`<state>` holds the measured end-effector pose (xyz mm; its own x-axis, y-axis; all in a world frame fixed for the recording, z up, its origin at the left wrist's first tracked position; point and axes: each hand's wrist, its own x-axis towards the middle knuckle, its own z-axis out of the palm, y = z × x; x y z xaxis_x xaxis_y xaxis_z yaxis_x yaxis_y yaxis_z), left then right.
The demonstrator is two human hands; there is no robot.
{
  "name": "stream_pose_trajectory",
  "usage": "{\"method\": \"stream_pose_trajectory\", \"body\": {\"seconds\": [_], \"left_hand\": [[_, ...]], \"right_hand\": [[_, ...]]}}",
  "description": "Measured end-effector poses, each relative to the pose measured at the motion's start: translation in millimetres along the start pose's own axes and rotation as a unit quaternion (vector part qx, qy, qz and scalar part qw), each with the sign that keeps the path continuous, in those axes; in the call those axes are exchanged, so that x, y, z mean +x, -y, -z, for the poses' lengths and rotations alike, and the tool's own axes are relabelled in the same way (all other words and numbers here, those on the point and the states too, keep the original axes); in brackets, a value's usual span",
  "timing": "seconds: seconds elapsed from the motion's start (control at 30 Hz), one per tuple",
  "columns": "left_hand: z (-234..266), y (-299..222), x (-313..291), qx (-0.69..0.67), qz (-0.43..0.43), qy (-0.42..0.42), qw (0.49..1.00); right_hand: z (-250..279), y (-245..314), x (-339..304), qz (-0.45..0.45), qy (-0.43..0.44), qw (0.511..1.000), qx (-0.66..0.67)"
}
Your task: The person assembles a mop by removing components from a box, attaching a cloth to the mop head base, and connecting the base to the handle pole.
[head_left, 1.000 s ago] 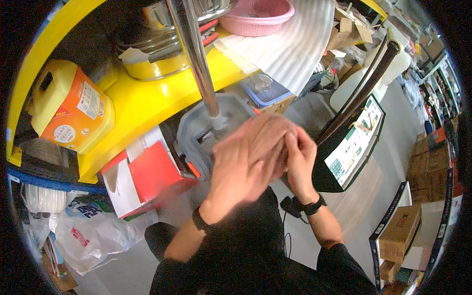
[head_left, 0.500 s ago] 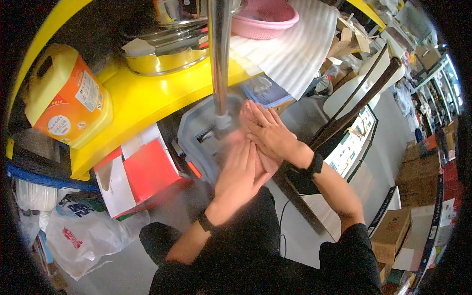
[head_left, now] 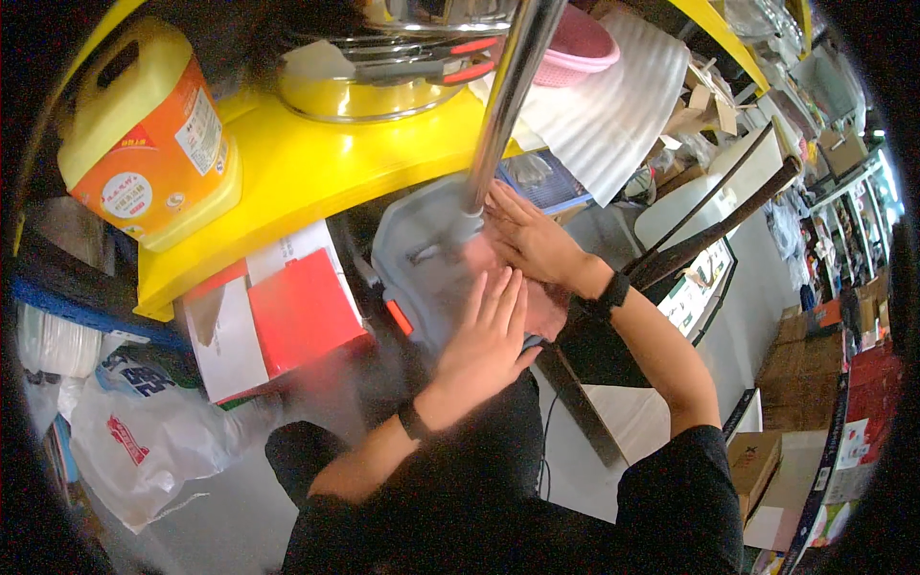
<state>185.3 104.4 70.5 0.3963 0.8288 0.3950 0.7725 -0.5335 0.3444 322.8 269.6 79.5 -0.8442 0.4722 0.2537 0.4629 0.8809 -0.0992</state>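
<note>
My left hand (head_left: 479,345) lies flat with straight fingers on a pinkish-brown, smooth-looking thing (head_left: 546,313) whose kind I cannot make out. Just above it, my right hand (head_left: 544,244) rests on the upper part of the same thing, its fingers stretched out. Most of that thing is hidden under the hands, and blur smears its left part. It sits over a grey plastic bin (head_left: 385,251) with an orange latch (head_left: 399,317). A shiny metal pole (head_left: 515,91) slants down to a grey end over the bin, close to my right fingertips.
A yellow shelf (head_left: 287,201) at upper left bears a yellow jug (head_left: 158,144) and metal pans (head_left: 374,96). Below it are a red-and-white box (head_left: 307,307) and a white plastic bag (head_left: 163,431). A pink basket (head_left: 580,57) and dark rods (head_left: 719,225) lie beyond my right hand.
The view has shifted, and the pole now leans more to the right at its top. My hands have slid apart, the left one lower, exposing more of the pinkish-brown thing at its lower right.
</note>
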Motion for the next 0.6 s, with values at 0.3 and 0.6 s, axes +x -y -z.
{"method": "stream_pose_trajectory", "body": {"seconds": [0.3,0.6], "left_hand": [[-2,5,-1,-0.034,0.011,-0.011,0.999],[3,0,-6,-0.044,0.002,0.018,0.999]], "right_hand": [[30,43,-84,-0.101,0.005,0.987,0.121],[38,33,-49,-0.169,-0.044,0.981,0.085]]}}
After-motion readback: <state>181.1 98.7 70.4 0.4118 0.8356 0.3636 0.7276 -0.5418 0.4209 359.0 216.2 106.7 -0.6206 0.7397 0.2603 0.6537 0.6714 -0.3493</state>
